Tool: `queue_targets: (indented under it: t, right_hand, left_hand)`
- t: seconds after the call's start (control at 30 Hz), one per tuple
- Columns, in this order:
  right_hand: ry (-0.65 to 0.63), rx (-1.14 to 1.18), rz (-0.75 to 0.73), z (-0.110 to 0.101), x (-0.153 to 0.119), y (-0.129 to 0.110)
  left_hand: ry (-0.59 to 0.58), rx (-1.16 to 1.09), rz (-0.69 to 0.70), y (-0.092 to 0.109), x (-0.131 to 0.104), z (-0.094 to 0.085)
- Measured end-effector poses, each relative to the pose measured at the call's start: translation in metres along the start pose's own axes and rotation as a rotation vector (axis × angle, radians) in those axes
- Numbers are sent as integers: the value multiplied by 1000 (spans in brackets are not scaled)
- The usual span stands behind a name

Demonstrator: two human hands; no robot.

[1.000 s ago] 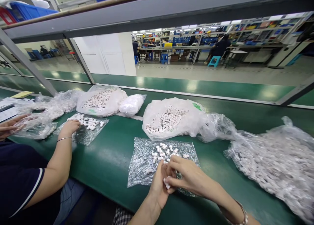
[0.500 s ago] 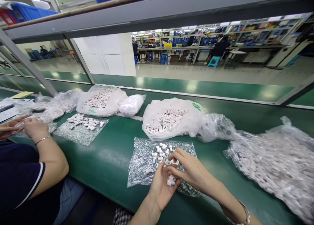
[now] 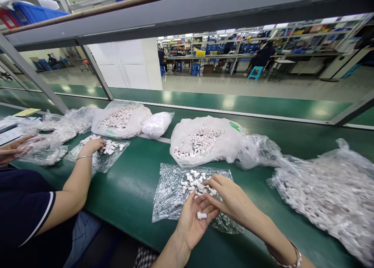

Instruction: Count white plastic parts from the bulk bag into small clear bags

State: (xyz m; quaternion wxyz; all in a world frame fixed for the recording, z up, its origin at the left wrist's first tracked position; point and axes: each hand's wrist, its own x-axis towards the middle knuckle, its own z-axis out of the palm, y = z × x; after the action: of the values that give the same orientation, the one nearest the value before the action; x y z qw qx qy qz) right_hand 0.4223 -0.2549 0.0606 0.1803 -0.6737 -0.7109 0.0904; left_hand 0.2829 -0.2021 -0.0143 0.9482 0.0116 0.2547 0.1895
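My left hand [image 3: 194, 219] lies palm up with its fingers loosely curled. One small white plastic fitting [image 3: 201, 215] rests in that palm, a short tube with a wider collar. Just above it, my right hand [image 3: 226, 194] reaches in from the right, with thumb and forefinger apart. Its fingertips are at the near side of a pile of loose white fittings [image 3: 191, 178]; whether they touch one is hard to make out. Beneath the pile lies a flat clear plastic bag [image 3: 166, 194] filled with small shiny pieces.
Behind the pile stands an open bag of fittings [image 3: 204, 141]. A large clear bag of white parts [image 3: 327, 194] fills the right side. On the left, a co-worker's hand [image 3: 93, 145] is over another pile. A grey shelf beam [image 3: 187, 14] crosses above the green table [image 3: 128, 198].
My left palm held what look like two fittings and now shows one. My right fingers have shifted slightly up toward the pile. The co-worker's hand has moved right onto their pile.
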Motion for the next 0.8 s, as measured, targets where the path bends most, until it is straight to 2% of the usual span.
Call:
queue_targets:
  t: [0.17, 0.27, 0.4, 0.53, 0.67, 0.8]
  right_hand:
    - [-171, -15, -118, 4, -2, -12]
    - [-207, -56, -159, 6, -2, -14]
    - [-98, -32, -53, 4, -1, -6]
    - [20, -28, -3, 2, 0, 4]
    - [-9, 77, 43, 4, 4, 15]
    - [-1, 181, 114, 2, 26, 44]
  left_hand:
    - [-13, -27, -28, 0, 0, 1]
    - [-18, -36, -4, 1, -1, 1]
    - [-18, -31, -15, -3, -3, 0]
    - [8, 65, -60, -17, 0, -8]
    - [-113, 209, -153, -23, 2, -14]
    - [-267, 469, -172, -4, -1, 0]
